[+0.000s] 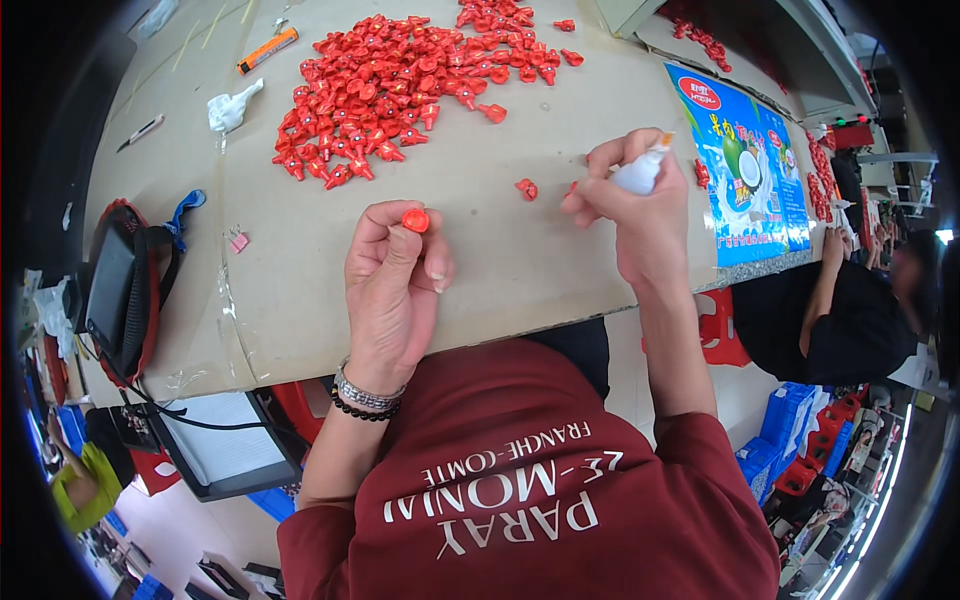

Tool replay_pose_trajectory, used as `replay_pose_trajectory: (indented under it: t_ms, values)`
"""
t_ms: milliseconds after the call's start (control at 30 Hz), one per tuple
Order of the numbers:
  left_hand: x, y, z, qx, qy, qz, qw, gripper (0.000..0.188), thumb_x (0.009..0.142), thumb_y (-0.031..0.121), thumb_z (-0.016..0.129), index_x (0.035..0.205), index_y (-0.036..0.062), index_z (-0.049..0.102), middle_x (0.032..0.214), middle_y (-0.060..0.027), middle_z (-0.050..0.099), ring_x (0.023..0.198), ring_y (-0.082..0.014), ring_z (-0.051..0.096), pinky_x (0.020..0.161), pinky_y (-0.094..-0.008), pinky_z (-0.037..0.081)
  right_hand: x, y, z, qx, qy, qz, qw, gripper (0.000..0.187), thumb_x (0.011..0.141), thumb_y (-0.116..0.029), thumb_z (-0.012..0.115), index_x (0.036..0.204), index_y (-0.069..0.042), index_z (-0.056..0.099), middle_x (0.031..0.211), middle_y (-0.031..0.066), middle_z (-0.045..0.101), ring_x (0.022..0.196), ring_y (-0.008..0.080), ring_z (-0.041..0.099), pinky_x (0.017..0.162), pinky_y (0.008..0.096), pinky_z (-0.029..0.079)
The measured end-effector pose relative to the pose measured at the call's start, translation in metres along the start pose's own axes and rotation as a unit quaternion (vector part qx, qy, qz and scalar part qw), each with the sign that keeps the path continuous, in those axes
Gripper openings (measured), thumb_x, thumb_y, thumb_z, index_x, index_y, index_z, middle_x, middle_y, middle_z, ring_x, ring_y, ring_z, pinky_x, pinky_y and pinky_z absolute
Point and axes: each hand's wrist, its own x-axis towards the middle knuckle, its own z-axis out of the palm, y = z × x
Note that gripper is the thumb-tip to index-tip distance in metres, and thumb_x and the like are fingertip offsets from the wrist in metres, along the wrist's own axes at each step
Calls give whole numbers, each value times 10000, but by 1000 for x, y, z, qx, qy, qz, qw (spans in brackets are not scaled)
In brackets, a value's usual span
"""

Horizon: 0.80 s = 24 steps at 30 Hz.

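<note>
My left hand [385, 285] is closed in a pinch, holding up a small round red plastic part [415, 220] between thumb and forefinger. In my right hand [635, 205] is a small white squeeze bottle [638, 175] with an orange tip, which points up and away to the right. A speck of red shows at that hand's thumb and fingertip; I cannot make out what it is. Between the two hands, a single red part [526, 188] lies on the table [480, 270]. Farther off spreads a big heap of similar red parts [370, 85].
An orange tube [268, 50], a crumpled white wad [235, 105] and a pen [141, 133] lie at the far left. A black case [125, 290] stands at the left edge. On the right is a blue printed sheet [745, 165]; a person in black [820, 320] sits beyond it.
</note>
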Motion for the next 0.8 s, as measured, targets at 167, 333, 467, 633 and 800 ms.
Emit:
replay_pose_trajectory:
  t_ms: [167,333,467,633,800]
  values:
    - [-1,0,-2,4,-18,7,1000,204,926,218,603,1060,68,570,971,-53,611,629,-86,468,544,-230,369,-3,12,17,-319,-10,-101,942,178,760,10,646,930,-31,612,802,76,601,689,211,641,577,294,501]
    - [-2,-3,-2,-12,-14,9,1000,181,931,136,594,1068,24,559,903,-51,616,626,-96,504,548,-241,404,-3,12,32,-467,-32,-183,865,167,737,-73,681,904,-64,689,831,112,627,695,324,626,612,396,496]
    - [-3,-3,-3,-7,-3,14,1000,207,923,127,605,1085,6,559,891,-40,618,627,-91,515,550,-237,412,-6,11,37,-526,-63,-169,831,165,748,-60,687,909,-29,674,826,123,611,694,290,603,631,366,475]
    - [-4,-2,0,14,16,4,1000,204,928,140,600,1076,5,563,899,-40,618,621,-84,510,549,-231,404,-8,14,31,-518,-54,-180,834,162,758,-21,657,920,-28,652,827,109,616,688,242,616,622,350,468]
    - [-3,-3,0,34,12,1,999,168,945,151,572,1050,21,568,918,-54,613,609,-87,487,545,-231,382,-11,6,34,-246,-42,-58,967,129,779,-26,655,905,-44,633,809,77,656,687,163,630,605,295,486]
